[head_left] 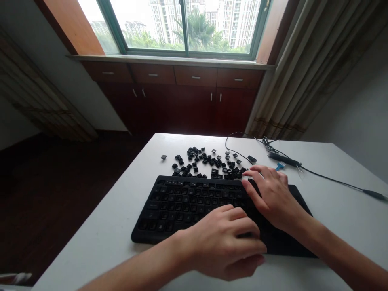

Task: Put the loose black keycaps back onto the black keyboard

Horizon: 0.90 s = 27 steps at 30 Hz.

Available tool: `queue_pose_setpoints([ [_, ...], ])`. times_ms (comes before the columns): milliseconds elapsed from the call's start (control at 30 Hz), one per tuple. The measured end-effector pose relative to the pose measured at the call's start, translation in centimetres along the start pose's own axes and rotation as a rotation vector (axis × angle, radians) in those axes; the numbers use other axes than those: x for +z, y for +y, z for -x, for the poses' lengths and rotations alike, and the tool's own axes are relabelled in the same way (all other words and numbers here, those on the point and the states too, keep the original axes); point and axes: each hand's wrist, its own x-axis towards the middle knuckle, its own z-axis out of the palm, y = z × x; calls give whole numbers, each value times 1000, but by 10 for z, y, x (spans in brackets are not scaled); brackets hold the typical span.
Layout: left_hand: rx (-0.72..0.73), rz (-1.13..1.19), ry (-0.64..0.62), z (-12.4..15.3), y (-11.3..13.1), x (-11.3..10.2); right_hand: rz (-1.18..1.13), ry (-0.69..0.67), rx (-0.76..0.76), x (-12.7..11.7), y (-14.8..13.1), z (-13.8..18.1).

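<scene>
A black keyboard lies on the white table, many of its key positions showing bare sockets. My left hand is over its front edge, fingers curled inward; whatever they may hold is hidden. Across the keyboard's right part reaches my right hand, fingers apart and stretched toward the back edge. Its fingertips are close to a heap of loose black keycaps, and nothing shows between them. More keycaps are scattered behind the keyboard.
Behind my right hand lie a small blue brush, a black bar-shaped tool and a dark cable. The white table has its left edge beside the dark floor. Cabinets stand under the window beyond.
</scene>
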Motion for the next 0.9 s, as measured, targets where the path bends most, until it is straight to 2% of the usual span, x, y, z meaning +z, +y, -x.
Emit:
queue_pose_setpoints([
  [133, -228, -25, -57, -6, -23, -44, 56, -56, 33, -13, 16, -33],
  [300, -477, -239, -231, -6, -64, -111, -16, -283, 21, -33, 28, -66],
  [367, -565, -318, -280, -3, -81, -131, -100, -351, 25, -41, 25, -77],
  [467, -688, -390, -298, 5, -104, -148, -177, -397, 76, -48, 16, -94],
  [567, -736, -371, -289, 12, -118, -154, -181, -410, 110, -46, 8, -107],
  [633, -723, -328, -329, 16, -125, -151, -169, -405, 69, -39, 5, -111],
  [767, -633, -282, -434, 18, -134, -134, -152, -414, -74, -20, 5, -110],
  [900, -501, -296, -415, 16, -141, -114, -147, -438, -105, -7, 3, -109],
])
